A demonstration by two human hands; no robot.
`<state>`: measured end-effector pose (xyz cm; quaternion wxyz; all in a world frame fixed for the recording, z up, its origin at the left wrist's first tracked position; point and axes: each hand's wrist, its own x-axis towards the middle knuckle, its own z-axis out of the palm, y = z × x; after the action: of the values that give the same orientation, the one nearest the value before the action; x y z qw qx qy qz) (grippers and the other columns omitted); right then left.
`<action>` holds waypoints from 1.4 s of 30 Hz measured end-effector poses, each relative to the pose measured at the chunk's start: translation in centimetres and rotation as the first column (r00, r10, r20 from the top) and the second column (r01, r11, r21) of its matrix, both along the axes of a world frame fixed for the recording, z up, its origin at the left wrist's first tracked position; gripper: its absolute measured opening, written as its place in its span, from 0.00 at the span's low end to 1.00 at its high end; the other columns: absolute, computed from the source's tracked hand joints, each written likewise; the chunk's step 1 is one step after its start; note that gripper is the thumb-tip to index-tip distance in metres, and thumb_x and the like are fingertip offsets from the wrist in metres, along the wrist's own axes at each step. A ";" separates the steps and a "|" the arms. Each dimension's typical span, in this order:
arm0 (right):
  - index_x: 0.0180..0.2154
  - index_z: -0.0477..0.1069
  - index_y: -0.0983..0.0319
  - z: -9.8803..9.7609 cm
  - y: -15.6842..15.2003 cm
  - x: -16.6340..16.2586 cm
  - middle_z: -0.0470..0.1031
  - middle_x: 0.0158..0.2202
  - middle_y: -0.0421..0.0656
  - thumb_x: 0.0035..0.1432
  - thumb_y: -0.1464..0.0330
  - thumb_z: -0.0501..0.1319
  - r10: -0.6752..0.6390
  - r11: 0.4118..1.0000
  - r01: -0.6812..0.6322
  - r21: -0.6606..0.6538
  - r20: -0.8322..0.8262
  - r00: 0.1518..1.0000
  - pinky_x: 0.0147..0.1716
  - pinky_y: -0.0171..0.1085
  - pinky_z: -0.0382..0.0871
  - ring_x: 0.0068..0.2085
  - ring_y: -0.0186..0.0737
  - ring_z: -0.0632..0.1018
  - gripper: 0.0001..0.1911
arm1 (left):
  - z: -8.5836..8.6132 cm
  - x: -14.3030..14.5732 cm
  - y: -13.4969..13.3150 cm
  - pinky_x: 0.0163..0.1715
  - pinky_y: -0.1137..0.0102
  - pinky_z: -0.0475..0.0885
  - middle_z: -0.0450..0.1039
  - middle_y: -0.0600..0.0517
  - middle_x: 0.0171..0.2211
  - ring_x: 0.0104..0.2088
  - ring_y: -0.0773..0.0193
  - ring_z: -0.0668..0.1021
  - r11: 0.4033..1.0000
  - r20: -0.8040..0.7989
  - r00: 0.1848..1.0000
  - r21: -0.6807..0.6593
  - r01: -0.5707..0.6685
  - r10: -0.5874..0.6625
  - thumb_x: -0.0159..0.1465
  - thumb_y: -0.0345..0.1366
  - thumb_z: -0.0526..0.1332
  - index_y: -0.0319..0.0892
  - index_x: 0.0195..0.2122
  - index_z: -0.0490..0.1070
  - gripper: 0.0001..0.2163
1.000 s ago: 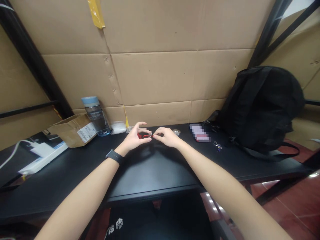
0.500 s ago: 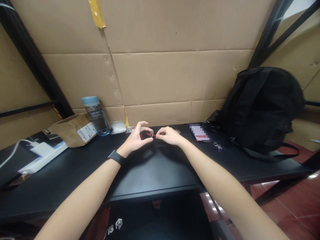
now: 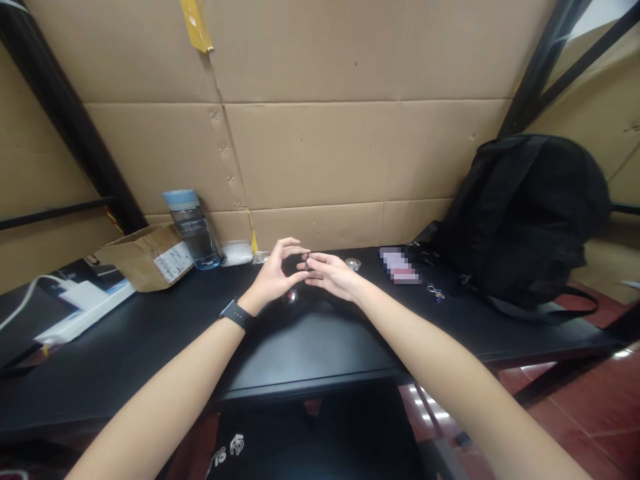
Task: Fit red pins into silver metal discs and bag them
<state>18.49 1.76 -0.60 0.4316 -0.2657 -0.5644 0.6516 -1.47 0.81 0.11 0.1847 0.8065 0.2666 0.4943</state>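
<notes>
My left hand [image 3: 274,275] is raised over the black table, its thumb and fingers curved round a small dark-edged round piece [image 3: 307,261]. Most of that piece is hidden, so its kind is unclear. My right hand [image 3: 334,274] meets the left fingertips from the other side, fingers stretched out and slightly apart beside the piece. Below the left palm lies a small shiny silver object [image 3: 291,297] with some red on it, partly covered by the hand. A round silver tin [image 3: 353,264] sits just behind my right hand.
On the left are a blue-lidded bottle [image 3: 193,230], an open cardboard box [image 3: 145,260] and a white power strip [image 3: 85,313]. White wrapped packets [image 3: 237,253] lie by the cardboard wall. To the right are a blurred phone-like item [image 3: 400,265], a keychain [image 3: 435,293] and a black backpack [image 3: 530,220].
My right hand has gone from pinching a thin red stick to outstretched fingers nearer the left hand. The stick no longer shows, and the shiny object now appears under my left hand.
</notes>
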 end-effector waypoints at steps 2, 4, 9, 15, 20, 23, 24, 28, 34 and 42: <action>0.50 0.75 0.59 -0.1 0.3 0.0 0.79 0.54 0.50 0.55 0.58 0.74 -0.121 0.990 0.112 0.087 0.106 0.987 0.45 0.40 0.77 0.48 0.42 0.81 0.24 | -0.7 -0.3 0.6 0.63 0.52 0.67 0.75 0.42 0.55 0.59 0.52 0.76 0.999 -0.021 1.000 -0.044 0.009 -0.010 0.61 0.38 0.72 0.47 0.60 0.57 0.31; 0.51 0.75 0.59 -0.2 0.6 0.1 0.78 0.55 0.50 0.54 0.60 0.74 -0.258 0.954 0.213 0.209 0.215 0.942 0.44 0.39 0.77 0.50 0.43 0.81 0.24 | -1.2 -0.8 1.3 0.63 0.51 0.67 0.74 0.42 0.55 0.59 0.52 0.76 0.996 -0.048 0.999 -0.085 -0.004 0.000 0.60 0.37 0.72 0.47 0.61 0.58 0.32; 0.49 0.76 0.63 -0.2 1.0 0.4 0.83 0.45 0.49 0.55 0.63 0.73 -0.257 0.949 0.182 0.258 0.297 0.920 0.39 0.35 0.75 0.41 0.39 0.82 0.21 | -0.9 -1.9 1.6 0.61 0.50 0.68 0.77 0.43 0.53 0.58 0.50 0.77 0.995 -0.100 0.993 -0.075 -0.069 0.061 0.56 0.38 0.75 0.47 0.62 0.58 0.35; 0.47 0.77 0.62 -0.3 0.5 0.1 0.83 0.46 0.49 0.54 0.61 0.74 -0.243 0.955 0.181 0.234 0.269 0.932 0.33 0.32 0.72 0.42 0.39 0.82 0.21 | 0.0 -1.5 0.7 0.62 0.51 0.66 0.77 0.43 0.53 0.59 0.49 0.76 0.994 -0.188 0.976 0.013 -0.113 0.113 0.56 0.38 0.74 0.47 0.62 0.59 0.36; 0.50 0.75 0.61 -0.4 0.6 0.3 0.82 0.47 0.49 0.53 0.60 0.75 -0.182 0.972 0.128 0.200 0.283 0.942 0.31 0.32 0.72 0.40 0.38 0.81 0.25 | 1.1 -1.4 0.2 0.59 0.54 0.67 0.78 0.44 0.52 0.57 0.50 0.77 0.992 -0.224 0.967 0.049 -0.116 0.124 0.57 0.40 0.73 0.47 0.62 0.60 0.34; 0.49 0.76 0.62 -0.3 0.8 0.4 0.82 0.46 0.49 0.51 0.60 0.75 -0.211 0.961 0.139 0.237 0.309 0.927 0.34 0.33 0.73 0.41 0.39 0.82 0.25 | 2.6 -3.2 -0.3 0.49 0.61 0.73 0.79 0.47 0.47 0.47 0.53 0.80 0.984 -0.373 0.912 0.010 -0.180 0.171 0.59 0.45 0.71 0.45 0.51 0.70 0.22; 0.49 0.76 0.62 -0.3 0.9 0.4 0.82 0.46 0.49 0.50 0.61 0.76 -0.222 0.955 0.142 0.259 0.311 0.924 0.37 0.34 0.74 0.42 0.39 0.82 0.25 | 2.9 -4.1 -0.5 0.43 0.63 0.73 0.79 0.48 0.42 0.41 0.55 0.81 0.979 -0.465 0.872 -0.047 -0.198 0.154 0.59 0.47 0.70 0.44 0.44 0.73 0.17; 0.46 0.78 0.64 -0.5 0.9 0.2 0.82 0.43 0.47 0.47 0.63 0.77 -0.252 0.921 0.118 0.372 0.338 0.907 0.48 0.38 0.74 0.44 0.39 0.81 0.25 | 3.2 -7.4 -0.9 0.39 0.68 0.74 0.80 0.52 0.41 0.39 0.55 0.81 0.935 -0.693 0.721 -0.277 -0.220 -0.035 0.44 0.46 0.78 0.46 0.46 0.77 0.28; 0.47 0.79 0.61 -0.6 0.2 -0.1 0.82 0.42 0.44 0.46 0.65 0.76 -0.315 0.801 -0.075 0.594 0.524 0.792 0.42 0.38 0.74 0.39 0.39 0.80 0.24 | 1.8 -8.0 0.0 0.41 0.67 0.73 0.81 0.51 0.41 0.40 0.53 0.81 0.915 -0.741 0.671 -0.282 -0.290 -0.015 0.45 0.41 0.76 0.49 0.38 0.83 0.17; 0.49 0.80 0.59 -0.5 0.3 0.5 0.83 0.45 0.44 0.49 0.65 0.74 -0.367 0.720 -0.164 0.674 0.570 0.736 0.45 0.37 0.73 0.42 0.41 0.82 0.23 | 0.8 -7.2 1.2 0.44 0.66 0.71 0.80 0.48 0.40 0.40 0.55 0.79 0.970 -0.660 0.740 -0.069 -0.232 0.130 0.55 0.47 0.72 0.46 0.35 0.81 0.12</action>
<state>18.94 2.06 -1.07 0.3034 -0.3350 -0.8625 0.2278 -8.68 2.02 0.91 0.0904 0.8819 0.4271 0.1778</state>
